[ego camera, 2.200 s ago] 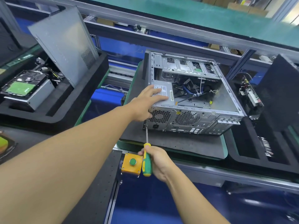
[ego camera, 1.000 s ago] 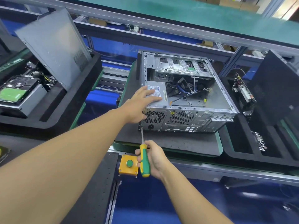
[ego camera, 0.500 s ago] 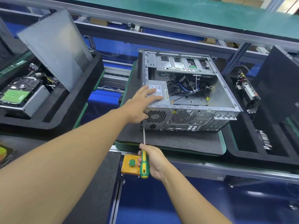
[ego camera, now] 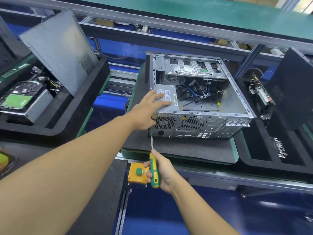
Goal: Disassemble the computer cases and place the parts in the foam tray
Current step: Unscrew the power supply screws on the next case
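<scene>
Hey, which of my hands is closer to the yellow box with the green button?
Right. The right hand grips the screwdriver just beside the yellow box; the left hand rests farther away, on the power supply in the computer case.

Green conveyor belt, blue floor

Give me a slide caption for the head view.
Left hand rests on the power supply; right hand holds a screwdriver against the open case.

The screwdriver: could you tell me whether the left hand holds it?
No, the right hand grips the screwdriver, while the left hand rests on the power supply.
</scene>
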The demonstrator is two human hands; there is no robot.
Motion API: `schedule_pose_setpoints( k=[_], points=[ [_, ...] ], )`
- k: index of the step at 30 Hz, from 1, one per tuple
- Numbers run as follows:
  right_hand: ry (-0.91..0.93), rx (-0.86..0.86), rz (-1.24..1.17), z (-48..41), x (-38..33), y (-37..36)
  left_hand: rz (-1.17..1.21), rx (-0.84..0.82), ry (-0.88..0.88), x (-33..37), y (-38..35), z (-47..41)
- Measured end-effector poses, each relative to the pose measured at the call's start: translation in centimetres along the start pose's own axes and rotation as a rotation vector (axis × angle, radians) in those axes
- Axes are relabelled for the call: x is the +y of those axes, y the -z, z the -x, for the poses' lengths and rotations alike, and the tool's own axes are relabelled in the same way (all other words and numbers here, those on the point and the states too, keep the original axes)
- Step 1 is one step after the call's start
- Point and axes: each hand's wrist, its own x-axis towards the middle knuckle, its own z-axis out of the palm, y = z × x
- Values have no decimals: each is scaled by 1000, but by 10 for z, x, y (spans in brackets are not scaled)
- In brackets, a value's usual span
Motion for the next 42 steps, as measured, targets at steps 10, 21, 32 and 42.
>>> schedule_pose_setpoints(
  k=[10, 21, 32, 42],
  points=[
    [131, 55, 31, 5, 11, 6, 1008, 633, 787, -10, -59, 38],
    [17, 21, -49, 6, 9, 6, 1109, 194, 950, 3, -99, 42],
    [-71, -110, -90, 11, 10, 18, 1336, 96, 950, 0, -98, 42],
    [110, 13, 6, 7, 15, 9, 1311, 156, 911, -3, -94, 49]
  ],
)
